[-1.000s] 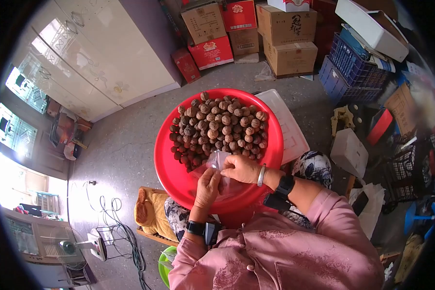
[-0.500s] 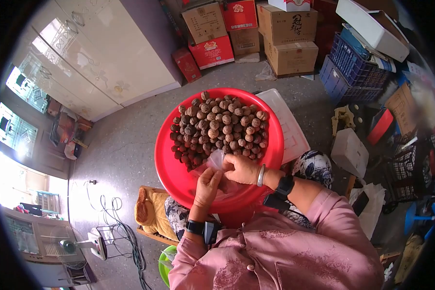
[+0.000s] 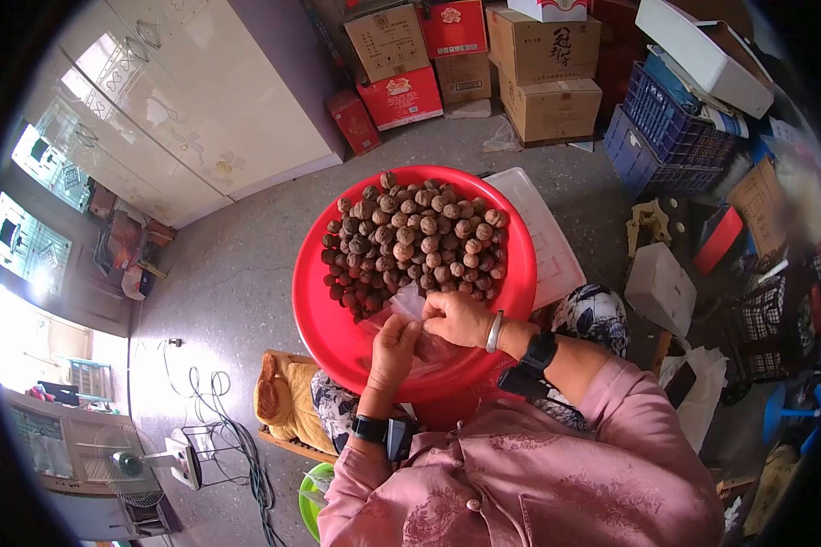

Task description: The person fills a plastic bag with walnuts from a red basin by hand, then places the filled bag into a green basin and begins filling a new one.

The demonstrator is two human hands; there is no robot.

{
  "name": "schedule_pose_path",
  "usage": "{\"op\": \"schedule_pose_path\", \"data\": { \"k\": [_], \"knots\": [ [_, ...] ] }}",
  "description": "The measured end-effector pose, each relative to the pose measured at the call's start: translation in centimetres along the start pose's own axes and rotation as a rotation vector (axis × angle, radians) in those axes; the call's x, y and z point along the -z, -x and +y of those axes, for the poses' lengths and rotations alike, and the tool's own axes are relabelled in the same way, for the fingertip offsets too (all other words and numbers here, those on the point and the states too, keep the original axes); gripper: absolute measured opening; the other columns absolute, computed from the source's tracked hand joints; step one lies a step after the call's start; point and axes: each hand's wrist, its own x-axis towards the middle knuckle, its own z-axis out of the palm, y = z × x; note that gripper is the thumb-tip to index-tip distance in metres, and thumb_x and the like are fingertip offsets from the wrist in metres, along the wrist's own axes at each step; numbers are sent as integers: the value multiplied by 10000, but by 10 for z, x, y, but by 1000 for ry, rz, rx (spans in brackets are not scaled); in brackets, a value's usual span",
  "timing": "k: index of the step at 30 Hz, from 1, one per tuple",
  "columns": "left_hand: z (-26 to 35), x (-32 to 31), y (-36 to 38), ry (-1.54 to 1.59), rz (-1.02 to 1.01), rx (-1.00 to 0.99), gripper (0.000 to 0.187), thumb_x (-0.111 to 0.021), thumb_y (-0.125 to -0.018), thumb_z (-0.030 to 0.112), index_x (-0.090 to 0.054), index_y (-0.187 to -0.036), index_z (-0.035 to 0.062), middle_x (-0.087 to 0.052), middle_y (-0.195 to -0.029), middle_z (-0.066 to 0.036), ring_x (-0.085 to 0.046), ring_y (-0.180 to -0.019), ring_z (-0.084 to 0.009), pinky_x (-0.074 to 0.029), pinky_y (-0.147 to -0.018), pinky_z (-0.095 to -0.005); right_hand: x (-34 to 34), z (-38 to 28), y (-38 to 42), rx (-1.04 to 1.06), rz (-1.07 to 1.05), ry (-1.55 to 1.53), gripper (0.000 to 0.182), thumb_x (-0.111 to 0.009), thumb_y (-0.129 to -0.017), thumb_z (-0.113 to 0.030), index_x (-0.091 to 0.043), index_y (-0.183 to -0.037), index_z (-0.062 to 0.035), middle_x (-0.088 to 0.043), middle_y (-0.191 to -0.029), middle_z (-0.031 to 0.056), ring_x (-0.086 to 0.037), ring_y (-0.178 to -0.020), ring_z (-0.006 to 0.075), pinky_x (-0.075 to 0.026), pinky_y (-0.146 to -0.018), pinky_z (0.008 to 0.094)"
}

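Note:
A wide red basin [image 3: 312,314] sits in front of me, its far side heaped with brown walnuts [image 3: 415,228]. Over its near side, both hands pinch a thin clear plastic bag [image 3: 408,301]. My left hand [image 3: 393,351] is closed on the bag's edge, fingers bunched. Close beside it, my right hand [image 3: 459,319] is closed on the same bag, thumb and forefinger together. The bag's upper part stands up between the fingers against the walnuts, and its lower part hangs below the hands over the basin.
Under the basin's right side lies a white plastic lid [image 3: 549,242]. Cardboard boxes [image 3: 547,100] and blue crates [image 3: 675,128] are stacked beyond. At the left are a yellow padded chair [image 3: 299,406], coiled cable [image 3: 237,456] and a fan [image 3: 137,465]. A green basin [image 3: 310,510] stands below.
The hands stay in nearly the same place, still pinching the bag. The bag's upper part has shifted slightly between the fingers.

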Motion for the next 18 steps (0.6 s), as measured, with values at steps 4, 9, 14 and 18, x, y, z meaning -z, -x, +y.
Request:
{"op": "schedule_pose_path", "data": {
  "k": [4, 9, 14, 18],
  "knots": [
    [5, -3, 2, -14, 1, -3, 146, -516, -999, 120, -533, -896, 18, -636, -721, -72, -607, -560, -142, -526, -519, -269, -1, 2, -1, -28, -7, -15, 161, -626, -815, -120, -662, -885, 21, -695, -860, 201, -690, -846, 287, -518, -768, 378],
    [4, -4, 1, -9, 3, 3, 156, -502, -1004, 127, -528, -895, 17, -632, -723, -73, -605, -557, -147, -521, -518, -274, 0, 2, 0, -42, -5, -8, 172, -624, -825, -135, -653, -868, 29, -690, -846, 207, -687, -830, 284, -514, -758, 379],
    [4, -3, 0, -26, -12, -16, 171, -498, -1006, 137, -518, -883, 20, -626, -711, -71, -603, -552, -150, -513, -514, -270, 1, -1, 0, -68, -12, -13, 171, -623, -839, -139, -639, -854, 30, -685, -824, 203, -683, -810, 286, -506, -735, 386],
    [4, -2, -1, -12, -9, -3, 169, -505, -1004, 135, -515, -880, 20, -616, -698, -65, -597, -550, -145, -510, -517, -264, 1, 0, -1, -76, -7, -22, 178, -627, -843, -147, -631, -853, 30, -684, -820, 199, -681, -810, 289, -503, -733, 390]
  ]
}}
